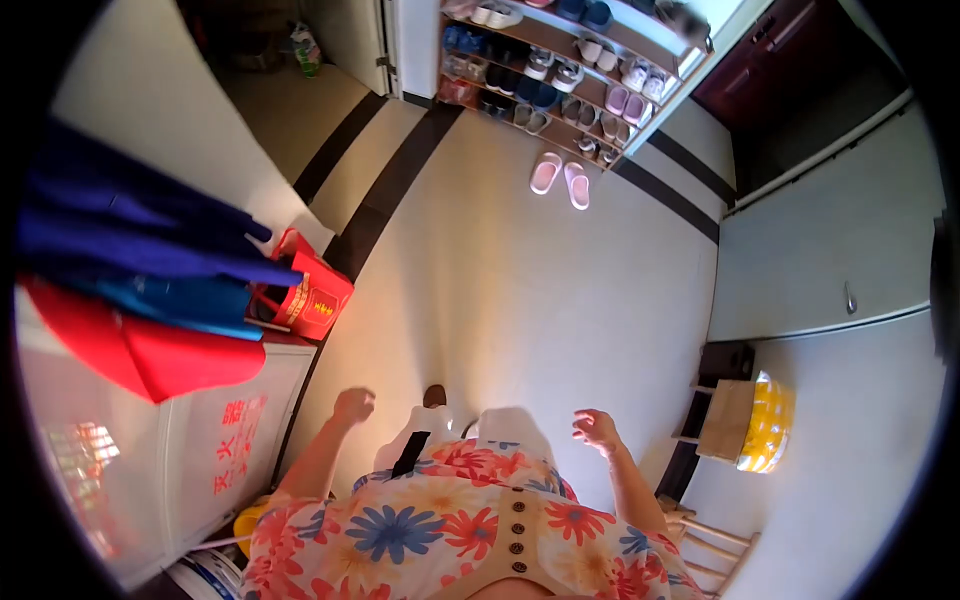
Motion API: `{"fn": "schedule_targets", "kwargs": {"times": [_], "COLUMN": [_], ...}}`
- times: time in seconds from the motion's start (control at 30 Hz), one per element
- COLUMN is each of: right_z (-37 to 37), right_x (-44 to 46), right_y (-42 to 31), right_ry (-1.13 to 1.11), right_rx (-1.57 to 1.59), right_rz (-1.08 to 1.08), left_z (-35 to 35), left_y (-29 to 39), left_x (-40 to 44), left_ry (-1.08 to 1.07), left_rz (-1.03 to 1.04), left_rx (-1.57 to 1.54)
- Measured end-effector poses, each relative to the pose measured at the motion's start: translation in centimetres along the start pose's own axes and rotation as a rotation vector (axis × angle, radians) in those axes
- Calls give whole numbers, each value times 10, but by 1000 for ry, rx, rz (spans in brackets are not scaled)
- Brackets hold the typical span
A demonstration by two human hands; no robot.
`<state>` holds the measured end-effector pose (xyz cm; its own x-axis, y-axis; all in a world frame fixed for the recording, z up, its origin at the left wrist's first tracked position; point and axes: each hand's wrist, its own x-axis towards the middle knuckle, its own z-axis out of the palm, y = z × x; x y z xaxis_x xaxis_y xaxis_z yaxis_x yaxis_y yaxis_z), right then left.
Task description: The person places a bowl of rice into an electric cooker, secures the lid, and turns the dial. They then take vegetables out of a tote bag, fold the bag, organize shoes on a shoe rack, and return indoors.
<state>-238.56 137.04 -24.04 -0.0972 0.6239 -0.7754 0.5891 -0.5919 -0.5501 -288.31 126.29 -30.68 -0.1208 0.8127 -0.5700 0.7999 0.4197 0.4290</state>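
Note:
My left hand (354, 407) hangs in the air over the floor, its fingers loosely bent and nothing seen in them. On the other side my right hand (597, 430) is also raised beside my body, fingers apart and holding nothing. Between them are my flower-print shirt (465, 535) and pale trousers (515, 425). A black strip (410, 453) lies against the front of my clothes. One brown shoe (434, 396) shows below. The nearest thing beyond my left hand is a white cabinet with red lettering (238, 440); neither hand touches anything.
A shoe rack (560, 85) holds several pairs, with pink slippers (546, 173) on the floor before it. Red bag (318, 300) and dark blue cloth (140, 215) are at left. On the right are a cardboard box (727, 420), a yellow checked item (768, 425) and a wooden chair (715, 540).

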Motion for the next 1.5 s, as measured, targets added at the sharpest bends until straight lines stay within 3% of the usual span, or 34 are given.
{"fn": "schedule_targets", "kwargs": {"times": [0.13,0.3,0.47,0.53,0.67,0.8,1.0,1.27,1.33,1.37,1.5], "right_z": [-31,-101,-203,-247,-298,-298,-298,-329,-338,-341,-360], "right_x": [17,74,152,182,279,355,433,519,520,545,570], "right_y": [28,17,-55,-104,-217,-307,-395,-424,-446,-412,-394], "right_ry": [-38,-67,-34,3,14,-48,-216,-163,-295,-281,-358], "right_rx": [37,-4,51,64,-195,-273,-409,-430,-383,-480,-438], "right_rz": [341,411,383,400,31,-136,-78,7,40,37,101], "left_z": [-71,-90,-79,-81,-86,-101,-136,-195,-188,-188,-174], "left_y": [83,170,233,253,266,267,286,352,364,373,402], "left_x": [117,225,285,299,339,379,489,609,624,627,633], "left_ry": [99,173,-29,-10,23,-34,-47,11,14,-49,-27], "left_rz": [55,114,70,61,-48,-187,-206,-59,-31,-94,-139], "left_rx": [-60,-185,-104,-115,-197,-238,-288,-433,-414,-439,-418]}}
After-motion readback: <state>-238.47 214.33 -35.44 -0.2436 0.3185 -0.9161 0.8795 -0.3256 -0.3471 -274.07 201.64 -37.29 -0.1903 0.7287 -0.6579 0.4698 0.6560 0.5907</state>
